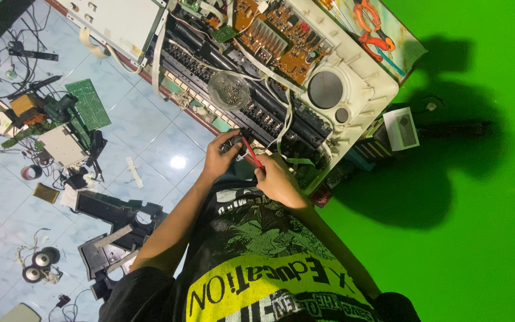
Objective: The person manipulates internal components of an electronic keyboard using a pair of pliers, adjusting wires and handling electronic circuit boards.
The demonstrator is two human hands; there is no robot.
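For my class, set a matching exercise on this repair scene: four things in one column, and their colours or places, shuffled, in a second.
Things:
1. screwdriver handle
2. circuit board inside the opened keyboard
3. loose circuit board on the floor
4. clear dish of screws

Colours or places:
A. green
B. resting on the keyboard's black frame
C. red
D. brown

Pairs: 1-C, 2-D, 3-A, 4-B

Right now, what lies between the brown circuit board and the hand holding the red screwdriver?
In the head view, a clear round dish of small parts sits on black key rows, between board and hand.
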